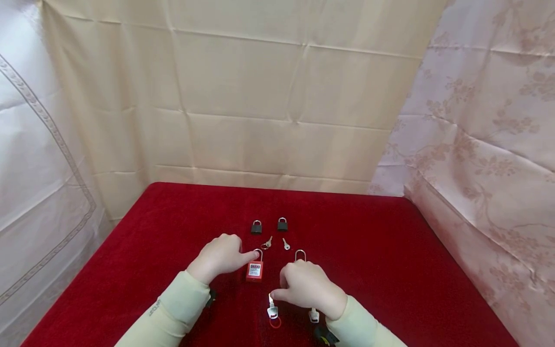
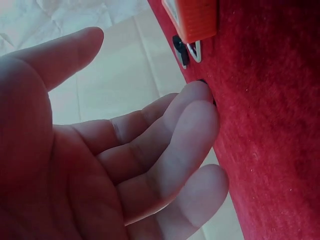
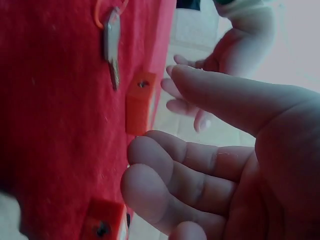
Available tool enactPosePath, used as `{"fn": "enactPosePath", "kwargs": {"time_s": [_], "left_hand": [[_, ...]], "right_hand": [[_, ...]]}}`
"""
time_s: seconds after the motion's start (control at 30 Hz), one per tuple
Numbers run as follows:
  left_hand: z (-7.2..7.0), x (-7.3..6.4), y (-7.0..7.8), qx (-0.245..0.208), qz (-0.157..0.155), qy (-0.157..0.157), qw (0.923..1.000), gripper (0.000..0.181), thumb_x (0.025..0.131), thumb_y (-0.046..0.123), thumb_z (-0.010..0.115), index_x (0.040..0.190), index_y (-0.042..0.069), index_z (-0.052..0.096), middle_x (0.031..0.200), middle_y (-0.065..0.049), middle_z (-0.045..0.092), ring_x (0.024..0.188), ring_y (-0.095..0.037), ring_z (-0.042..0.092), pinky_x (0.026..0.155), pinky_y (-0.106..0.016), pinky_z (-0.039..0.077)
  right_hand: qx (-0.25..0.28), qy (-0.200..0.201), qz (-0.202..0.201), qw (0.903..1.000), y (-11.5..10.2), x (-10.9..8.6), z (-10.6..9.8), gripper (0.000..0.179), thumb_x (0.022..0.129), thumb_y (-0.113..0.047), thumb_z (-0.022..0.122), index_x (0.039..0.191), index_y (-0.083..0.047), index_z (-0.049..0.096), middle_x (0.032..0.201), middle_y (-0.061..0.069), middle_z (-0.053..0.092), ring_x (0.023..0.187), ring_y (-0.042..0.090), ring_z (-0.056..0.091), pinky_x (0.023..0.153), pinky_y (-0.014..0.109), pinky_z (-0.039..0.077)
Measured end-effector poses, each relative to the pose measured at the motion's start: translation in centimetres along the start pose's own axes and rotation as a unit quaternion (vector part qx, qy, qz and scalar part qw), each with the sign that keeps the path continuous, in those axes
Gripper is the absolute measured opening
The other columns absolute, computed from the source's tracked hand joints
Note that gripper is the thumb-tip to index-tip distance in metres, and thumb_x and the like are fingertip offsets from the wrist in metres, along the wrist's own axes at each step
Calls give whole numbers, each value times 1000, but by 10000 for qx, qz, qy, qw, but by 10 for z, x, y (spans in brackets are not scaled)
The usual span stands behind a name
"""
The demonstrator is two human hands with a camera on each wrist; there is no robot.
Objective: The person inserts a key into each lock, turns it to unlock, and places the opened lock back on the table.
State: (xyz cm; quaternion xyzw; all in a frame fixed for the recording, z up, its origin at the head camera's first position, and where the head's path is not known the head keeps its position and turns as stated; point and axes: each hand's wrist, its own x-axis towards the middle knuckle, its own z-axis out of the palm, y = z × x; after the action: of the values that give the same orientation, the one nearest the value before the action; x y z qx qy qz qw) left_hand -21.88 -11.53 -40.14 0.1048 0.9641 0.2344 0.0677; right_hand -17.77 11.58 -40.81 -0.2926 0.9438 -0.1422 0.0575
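Left hand (image 1: 218,259) and right hand (image 1: 310,285) hover loose-fingered, holding nothing; just right of the left, that red lockout padlock (image 1: 254,271) looks light, rigid, slick: I'd pinch its sides.

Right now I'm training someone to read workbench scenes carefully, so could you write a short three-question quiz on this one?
1. True or false: the right hand holds nothing.
2. What colour are the two farther padlocks?
A. Red
B. Black
C. Yellow
3. How many padlocks show in the head view, counting any partly hidden?

Key:
1. True; the right wrist view shows nothing between its fingers.
2. B.
3. Four: the two farther padlocks, the first red padlock by the left hand, and the second red padlock, mostly hidden by the right hand in the head view.
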Motion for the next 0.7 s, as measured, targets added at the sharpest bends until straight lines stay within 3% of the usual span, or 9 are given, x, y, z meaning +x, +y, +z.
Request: {"fn": "enactPosePath", "kwargs": {"time_s": [0.33,0.7], "left_hand": [[10,3,-1,114,167,-13,9998,53,89,44,73,52,14,49,44,5,36,44,-9,33,44,-27,30],[15,2,0,60,117,-282,9995,49,89,44,74,55,13,56,46,1,45,43,-11,38,43,-27,32]], "right_hand": [[-546,-237,-4,9982,-11,0,13,41,74,-46,85,52,-26,56,48,-16,45,50,5,45,43,31,38],[-682,-261,-140,9972,-12,4,23,40,73,-43,86,48,-28,57,44,-20,43,48,4,44,42,30,36]]}}
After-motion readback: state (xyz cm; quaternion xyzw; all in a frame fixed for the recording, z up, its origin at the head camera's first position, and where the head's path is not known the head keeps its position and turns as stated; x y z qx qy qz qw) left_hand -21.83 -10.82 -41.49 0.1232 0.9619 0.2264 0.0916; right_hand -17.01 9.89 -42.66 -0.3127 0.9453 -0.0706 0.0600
